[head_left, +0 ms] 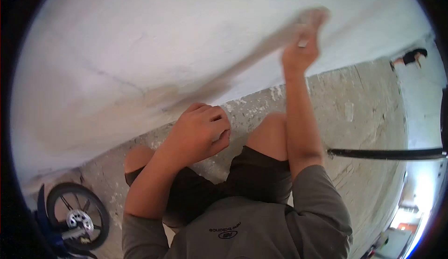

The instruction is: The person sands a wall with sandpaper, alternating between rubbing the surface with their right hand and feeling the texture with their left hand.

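Observation:
My right hand [305,40] is raised against the white wall [163,30], its fingers pinched together and smeared by motion. A small pale patch shows between thumb and fingers; I cannot tell whether it is a held piece or the wall behind. Lower down, my left hand [200,131] hovers above my knees with its fingers curled in. Something greyish may sit inside that curl, but the fingers hide it. A dark shadow of the right arm runs slantwise along the wall, and faint stains mark its surface.
A worn concrete floor [359,105] with white paint flecks meets the wall's foot. At lower left stands a wheel [77,217] with a brake disc. A black bar [387,153] juts in from the right. Farther off, a person [413,56] in dark clothing is visible.

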{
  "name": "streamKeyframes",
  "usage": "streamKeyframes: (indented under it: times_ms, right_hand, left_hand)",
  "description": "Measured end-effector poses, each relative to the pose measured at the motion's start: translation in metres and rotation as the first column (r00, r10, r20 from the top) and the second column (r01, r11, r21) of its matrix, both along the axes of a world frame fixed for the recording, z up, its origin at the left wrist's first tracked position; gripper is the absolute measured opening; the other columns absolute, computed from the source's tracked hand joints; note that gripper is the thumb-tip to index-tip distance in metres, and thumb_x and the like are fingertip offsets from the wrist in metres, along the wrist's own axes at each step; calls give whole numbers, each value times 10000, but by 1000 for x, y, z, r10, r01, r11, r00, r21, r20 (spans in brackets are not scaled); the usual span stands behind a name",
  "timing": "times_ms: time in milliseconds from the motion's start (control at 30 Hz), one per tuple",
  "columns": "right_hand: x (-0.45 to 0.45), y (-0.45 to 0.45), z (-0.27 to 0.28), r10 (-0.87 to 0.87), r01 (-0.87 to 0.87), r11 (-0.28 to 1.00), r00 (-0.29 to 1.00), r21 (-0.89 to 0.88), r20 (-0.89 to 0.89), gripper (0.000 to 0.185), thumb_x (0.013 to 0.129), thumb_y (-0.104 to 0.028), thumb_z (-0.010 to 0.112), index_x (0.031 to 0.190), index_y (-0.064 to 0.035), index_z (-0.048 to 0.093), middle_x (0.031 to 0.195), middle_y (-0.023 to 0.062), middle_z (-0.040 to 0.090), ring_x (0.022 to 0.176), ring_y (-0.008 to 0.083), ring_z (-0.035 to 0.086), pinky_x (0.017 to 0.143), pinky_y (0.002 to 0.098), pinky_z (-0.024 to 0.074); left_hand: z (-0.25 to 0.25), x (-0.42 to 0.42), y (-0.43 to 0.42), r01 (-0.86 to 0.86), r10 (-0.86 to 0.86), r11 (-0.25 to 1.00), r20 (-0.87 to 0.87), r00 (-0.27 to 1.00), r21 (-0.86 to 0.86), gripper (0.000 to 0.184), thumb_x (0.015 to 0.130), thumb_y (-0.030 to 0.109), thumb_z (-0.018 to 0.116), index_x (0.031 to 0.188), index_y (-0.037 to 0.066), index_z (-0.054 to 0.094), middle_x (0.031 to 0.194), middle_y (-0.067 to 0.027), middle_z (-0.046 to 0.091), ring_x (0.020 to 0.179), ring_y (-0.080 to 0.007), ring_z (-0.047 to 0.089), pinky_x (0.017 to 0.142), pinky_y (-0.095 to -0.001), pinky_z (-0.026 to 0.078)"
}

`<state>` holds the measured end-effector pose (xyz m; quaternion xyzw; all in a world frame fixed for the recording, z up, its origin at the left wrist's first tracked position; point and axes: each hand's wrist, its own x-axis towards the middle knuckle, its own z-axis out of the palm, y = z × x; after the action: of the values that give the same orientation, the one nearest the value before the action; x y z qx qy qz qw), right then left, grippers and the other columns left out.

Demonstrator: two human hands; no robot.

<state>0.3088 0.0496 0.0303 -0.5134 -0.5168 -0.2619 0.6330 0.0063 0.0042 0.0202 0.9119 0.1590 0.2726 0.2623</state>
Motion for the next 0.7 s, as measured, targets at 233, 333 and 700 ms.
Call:
streamKeyframes:
  times_ms: [233,333,700]
  right_hand:
    - [-39,2,-14,45,-40,999,978,-26,202,408,951,-83,577,1350,-119,655,1483,163,553,1409,383,479,1150,472,408]
    - [-78,5,-18,95,-43,993,834,-108,544,455,924,-98,582,1349,-234,671,1360,31,666,1330,325,576,1138,545,406]
    - [-78,11,-34,58,-17,997,830,-79,555,380,976,-111,562,1342,-85,663,1477,143,566,1451,431,405,1226,545,253]
  left_hand:
    - [-7,2,0,57,-56,998,-18,998,27,168,735,57,750,829,87,614,866,-49,639,814,-274,657,843,-422,518]
    - [-8,9,-2,60,-60,997,-2,998,50,168,735,67,751,827,90,612,854,-47,636,808,-271,656,839,-420,519]
    - [-16,-8,4,-25,27,999,-63,998,33,131,734,117,735,790,84,622,799,-69,621,808,-285,656,804,-415,518]
